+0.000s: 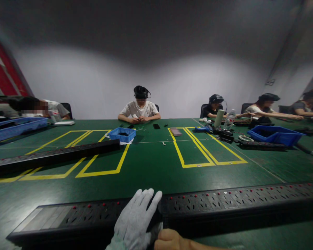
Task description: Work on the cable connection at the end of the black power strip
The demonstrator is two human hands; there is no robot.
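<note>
A long black power strip (224,205) with several sockets and red switches lies across the near edge of the green table (151,170). My left hand (135,222), in a white glove, rests flat on the strip with its fingers stretched out. My right hand (172,240) is bare and sits right beside the glove at the strip's near side. Only its knuckles show, and they look curled; what they hold, if anything, is hidden.
A second black power strip (54,156) lies at the left over yellow tape boxes. A small blue bin (122,134) stands mid-table, larger blue bins at left (15,126) and right (275,134). Several people sit along the far and right sides, with bottles and tools near them.
</note>
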